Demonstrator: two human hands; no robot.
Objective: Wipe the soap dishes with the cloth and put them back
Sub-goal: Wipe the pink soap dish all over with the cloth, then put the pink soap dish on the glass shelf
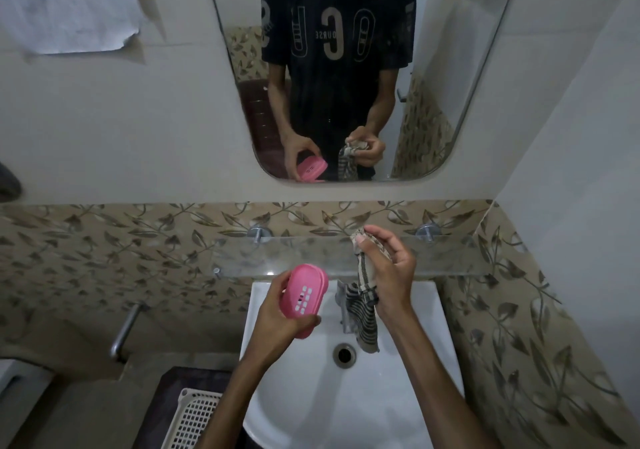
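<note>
While both hands are busy above the sink, the scene reads like this:

Left hand: the left hand [277, 313] grips the pink soap dish [304, 299] by its edges, thumb on the near end, fingers curled round the far side.
Soap dish place: it is lifted over the white sink [415, 410], tilted, the slotted face turned toward the camera, near the glass shelf [311, 258] but not on it.
Right hand: the right hand [391, 275] pinches the striped cloth [362, 306]; the rest of it hangs down beside the tap [344, 313].
Gap: cloth and dish are apart, not touching.
Step, as I judge: bring the cloth to the dish and wipe.
Advice: bunch the cloth into a pad, hold the dish firm, rub along the slots and the rim, then turn it for the other side.
Risk: a wet dish may slip into the basin.
</note>
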